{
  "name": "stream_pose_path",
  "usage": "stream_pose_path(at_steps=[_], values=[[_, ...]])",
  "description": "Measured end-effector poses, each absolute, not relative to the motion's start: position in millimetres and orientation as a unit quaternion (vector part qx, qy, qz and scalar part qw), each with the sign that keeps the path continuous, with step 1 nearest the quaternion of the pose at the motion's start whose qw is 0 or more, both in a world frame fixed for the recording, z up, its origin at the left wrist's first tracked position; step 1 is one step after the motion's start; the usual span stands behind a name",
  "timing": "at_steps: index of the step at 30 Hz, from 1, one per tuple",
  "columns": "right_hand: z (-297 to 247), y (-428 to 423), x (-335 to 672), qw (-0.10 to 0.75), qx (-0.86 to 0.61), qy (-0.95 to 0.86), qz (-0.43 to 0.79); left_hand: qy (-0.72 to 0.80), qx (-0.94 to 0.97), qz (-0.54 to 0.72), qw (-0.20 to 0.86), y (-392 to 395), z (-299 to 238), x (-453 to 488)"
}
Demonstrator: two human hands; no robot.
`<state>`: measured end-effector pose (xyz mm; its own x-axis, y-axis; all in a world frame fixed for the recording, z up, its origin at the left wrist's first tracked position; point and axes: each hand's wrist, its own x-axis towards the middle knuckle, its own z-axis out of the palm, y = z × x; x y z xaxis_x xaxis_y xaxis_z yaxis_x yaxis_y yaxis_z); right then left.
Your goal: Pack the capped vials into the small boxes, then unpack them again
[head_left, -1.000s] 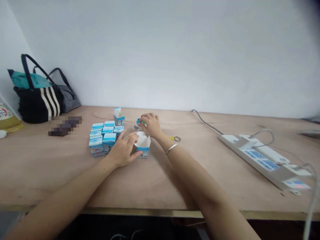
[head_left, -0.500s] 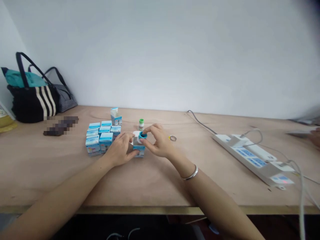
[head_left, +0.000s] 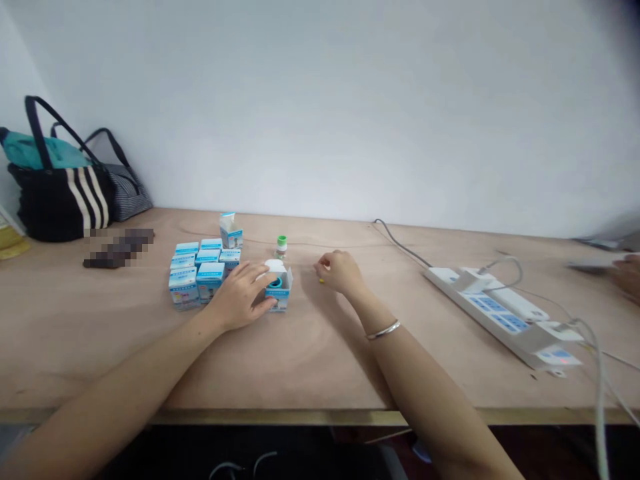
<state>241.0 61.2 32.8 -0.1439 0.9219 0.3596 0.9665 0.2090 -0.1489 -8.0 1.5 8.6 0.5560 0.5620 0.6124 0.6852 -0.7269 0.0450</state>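
My left hand (head_left: 237, 295) grips an open white-and-blue carton (head_left: 280, 297), with the thumb along its front and the fingers over its top. A blue round rim (head_left: 275, 283) shows inside the carton's mouth. Behind the carton stands a small bottle with a green cap (head_left: 282, 247). Several blue-and-white cartons (head_left: 197, 275) stand grouped just left of my left hand, with one open carton (head_left: 231, 231) behind them. My right hand (head_left: 340, 272) rests on the plywood table (head_left: 320, 360) with its fingers curled. A small yellow tab (head_left: 321, 281) shows at its fingertips.
A black striped bag and a grey striped bag (head_left: 63, 193) stand at the back left, beside a pixelated dark object (head_left: 117, 248). A white power strip (head_left: 500, 313) with cables lies at right. Another person's hand (head_left: 626, 275) enters at the right edge.
My right hand has let go of the carton and moved right. The blue rim now sits inside the carton. The yellow tab has shifted left, and its metal ring no longer shows.
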Motion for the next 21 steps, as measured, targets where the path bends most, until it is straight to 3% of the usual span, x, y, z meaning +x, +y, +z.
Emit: stream_pose_path(at_steps=[4,9,12,14,16,21], values=[[14,73,250,0.164,-0.650,-0.740,-0.048,-0.359,-0.876,-0.305,0.109,3,6,-9],[17,73,238,0.198,-0.615,-0.762,-0.029,-0.354,-0.875,-0.314,0.105,3,7,-9],[30,59,222,0.279,-0.553,-0.785,0.003,-0.352,-0.876,-0.317,0.096,3,8,-9],[37,46,210,0.424,-0.431,-0.793,0.075,-0.351,-0.876,-0.319,0.092,4,8,-10],[40,34,200,0.489,-0.324,-0.801,0.121,-0.351,-0.874,-0.323,0.089,3,8,-9],[38,25,194,0.466,-0.278,-0.828,0.143,-0.349,-0.877,-0.318,0.088,3,8,-9]])
